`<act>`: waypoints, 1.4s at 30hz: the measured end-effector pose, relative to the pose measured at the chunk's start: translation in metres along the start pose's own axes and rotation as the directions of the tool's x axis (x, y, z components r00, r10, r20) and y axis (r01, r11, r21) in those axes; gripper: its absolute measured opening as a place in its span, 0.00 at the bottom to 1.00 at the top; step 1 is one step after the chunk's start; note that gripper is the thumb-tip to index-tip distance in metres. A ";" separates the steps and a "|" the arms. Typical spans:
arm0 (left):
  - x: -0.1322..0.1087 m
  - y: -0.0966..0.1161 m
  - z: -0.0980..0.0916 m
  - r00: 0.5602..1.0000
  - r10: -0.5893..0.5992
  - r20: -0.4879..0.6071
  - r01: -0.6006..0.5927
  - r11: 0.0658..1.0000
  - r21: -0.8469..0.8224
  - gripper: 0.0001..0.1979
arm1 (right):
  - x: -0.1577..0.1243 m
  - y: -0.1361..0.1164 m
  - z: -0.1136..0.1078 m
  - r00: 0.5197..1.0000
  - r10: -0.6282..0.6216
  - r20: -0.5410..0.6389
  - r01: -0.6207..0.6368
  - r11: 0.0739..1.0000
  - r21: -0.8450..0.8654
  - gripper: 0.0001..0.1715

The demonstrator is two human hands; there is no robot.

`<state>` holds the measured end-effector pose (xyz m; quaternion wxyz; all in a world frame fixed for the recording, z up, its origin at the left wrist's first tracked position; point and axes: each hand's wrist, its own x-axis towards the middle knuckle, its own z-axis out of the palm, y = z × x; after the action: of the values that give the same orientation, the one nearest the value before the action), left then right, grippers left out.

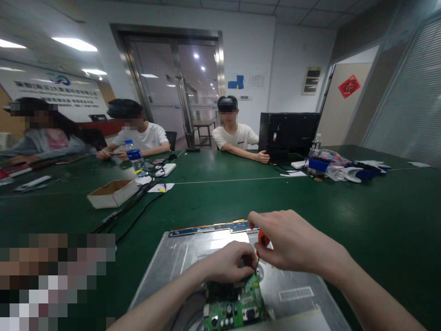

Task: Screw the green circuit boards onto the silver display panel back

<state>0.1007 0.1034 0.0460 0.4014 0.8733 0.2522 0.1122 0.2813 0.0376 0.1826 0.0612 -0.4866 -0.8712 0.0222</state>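
Observation:
A screwdriver (263, 237) with a red-orange and black handle is gripped in my right hand (289, 236), its thin shaft pointing down. The tip meets the upper edge of a green circuit board (237, 310). My left hand (232, 263) is closed beside the tip, thumb and fingers pinched at the board's edge; what they hold is hidden. Beneath both hands lies a silver metal panel (172, 262) with a barcode label (295, 293). Along the panel's far edge runs a narrow blue circuit strip (206, 229), partly covered by my right hand.
Black cables (132, 202) run across the green table (220, 197) beside an open cardboard box (112, 194). A water bottle (133, 156) stands behind it. Across the table, a person (237, 135) touches a black monitor (289, 133). Bagged items (336, 165) lie at right; two more people sit at left.

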 end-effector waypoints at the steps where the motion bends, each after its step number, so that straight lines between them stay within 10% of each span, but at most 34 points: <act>1: 0.000 0.000 0.000 1.000 0.003 -0.003 -0.003 1.000 0.003 0.09 | -0.001 0.001 0.000 1.000 -0.014 -0.010 0.014 1.000 0.009 0.07; 42: -0.001 0.005 -0.002 1.000 0.013 0.020 -0.013 1.000 -0.016 0.07 | 0.002 -0.002 0.000 0.996 0.089 0.018 -0.087 0.991 -0.098 0.10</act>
<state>0.1007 0.1014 0.0509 0.4101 0.8727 0.2417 0.1082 0.2783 0.0384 0.1829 0.0267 -0.5265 -0.8496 -0.0119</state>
